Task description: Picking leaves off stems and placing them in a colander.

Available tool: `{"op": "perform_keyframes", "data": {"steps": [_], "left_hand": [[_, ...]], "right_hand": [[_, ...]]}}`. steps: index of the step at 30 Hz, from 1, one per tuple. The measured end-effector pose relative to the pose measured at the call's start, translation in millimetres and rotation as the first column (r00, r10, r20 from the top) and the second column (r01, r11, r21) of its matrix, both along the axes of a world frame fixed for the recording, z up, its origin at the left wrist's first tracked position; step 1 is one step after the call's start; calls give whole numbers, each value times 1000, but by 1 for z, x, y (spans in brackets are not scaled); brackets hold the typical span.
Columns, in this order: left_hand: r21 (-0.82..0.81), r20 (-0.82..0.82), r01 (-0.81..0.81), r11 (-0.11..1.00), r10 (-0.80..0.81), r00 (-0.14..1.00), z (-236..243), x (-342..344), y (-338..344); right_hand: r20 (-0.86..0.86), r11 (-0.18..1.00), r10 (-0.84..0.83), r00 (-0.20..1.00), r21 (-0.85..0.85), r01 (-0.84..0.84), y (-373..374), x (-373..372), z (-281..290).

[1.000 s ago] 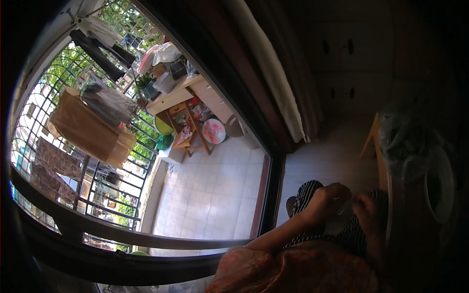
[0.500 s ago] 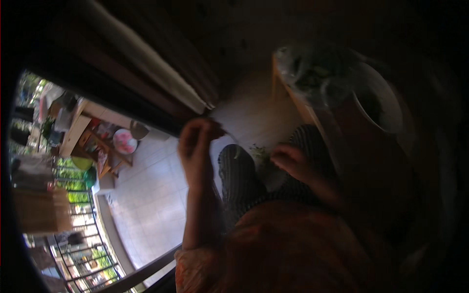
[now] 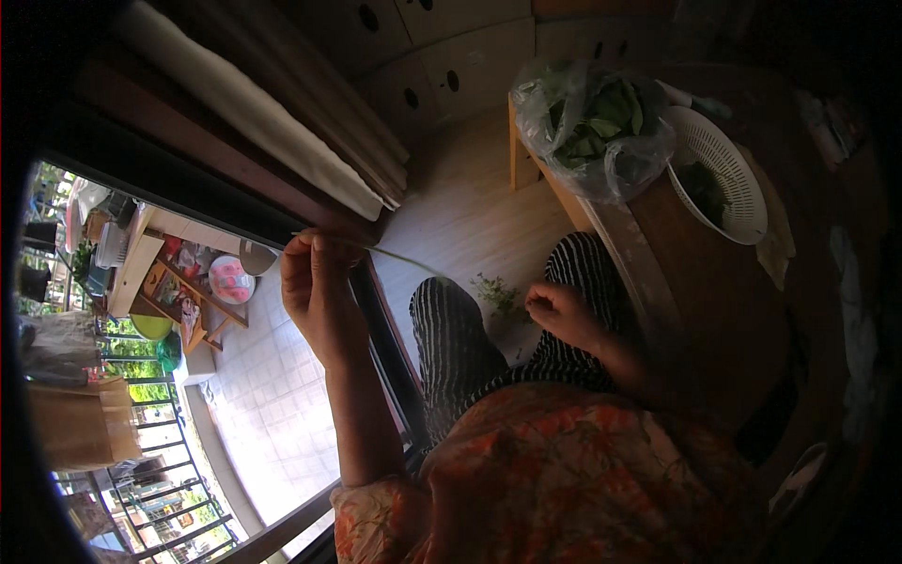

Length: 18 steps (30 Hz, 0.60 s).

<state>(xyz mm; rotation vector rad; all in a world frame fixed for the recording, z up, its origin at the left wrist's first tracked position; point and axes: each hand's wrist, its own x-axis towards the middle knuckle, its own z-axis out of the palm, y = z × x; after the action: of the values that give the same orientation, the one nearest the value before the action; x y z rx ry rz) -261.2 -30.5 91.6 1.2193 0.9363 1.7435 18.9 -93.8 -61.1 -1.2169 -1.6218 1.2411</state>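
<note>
My left hand (image 3: 315, 282) is raised beside the doorway, thumb and fingertips pinched on a long thin green stem (image 3: 395, 256), which slants toward my left knee. Lower, my right hand (image 3: 556, 308) is closed with curled fingers above my striped trousers (image 3: 451, 338); what it holds, if anything, is hidden. Just left of it, a leafy green bunch (image 3: 500, 296) shows between my knees. On the wooden table (image 3: 648, 273) at my right sit a clear plastic bag of leaves (image 3: 601, 127) and a white oval colander (image 3: 742, 193) with greens inside.
Curtains (image 3: 319, 150) and a dark door frame (image 3: 188, 160) border the balcony (image 3: 263, 404), with railing, hanging laundry, a folding chair (image 3: 188, 291) and a pink patterned round item (image 3: 230, 278). Drawer cabinets (image 3: 451, 75) stand at the back, beyond the wooden floor (image 3: 427, 197).
The view has swung right, bringing the table into fuller view. My left hand has risen and drawn apart from my right one, with the stem now showing clearly in its fingertips.
</note>
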Motion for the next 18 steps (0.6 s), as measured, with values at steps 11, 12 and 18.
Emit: {"op": "perform_keyframes", "data": {"steps": [11,12,18], "left_hand": [[-9,-3,-147,989,147,989,2,9,-2],[-10,-1,-143,990,143,990,1,9,-1],[-46,39,-24,999,26,999,-10,19,-4]], "right_hand": [[464,958,-194,864,278,66,20,-12,-16],[466,958,-197,863,277,69,22,-12,-16],[381,933,-209,901,355,67,31,-21,2]]}}
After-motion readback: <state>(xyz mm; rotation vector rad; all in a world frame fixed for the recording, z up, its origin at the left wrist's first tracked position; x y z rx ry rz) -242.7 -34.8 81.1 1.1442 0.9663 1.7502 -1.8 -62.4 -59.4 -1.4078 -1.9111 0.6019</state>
